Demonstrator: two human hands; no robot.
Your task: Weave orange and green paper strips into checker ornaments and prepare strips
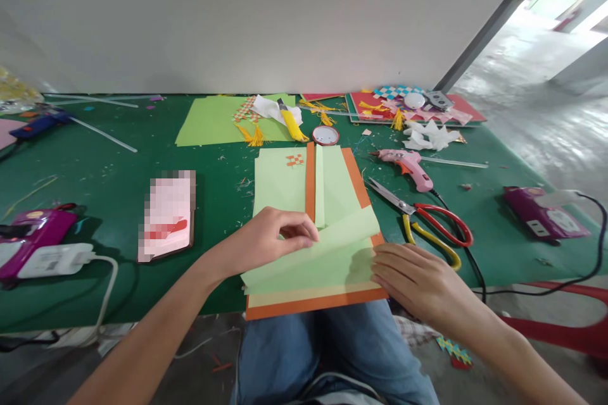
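A light green paper sheet lies at a slant over a stack with an orange sheet beneath it. My left hand pinches the green sheet's raised upper edge between thumb and fingers. Stretched flat, the fingers of my right hand rest on the right edge of the papers; its thumb is hidden. Beyond the hands, a narrow orange strip and a folded pale green strip lie side by side on more green paper. Small orange woven pieces sit at its top.
Red-and-yellow-handled scissors and a pink glue gun lie to the right. A phone is at left. Purple power sockets stand at both sides, with cables. A yellow cutter and a round tin lie at the back.
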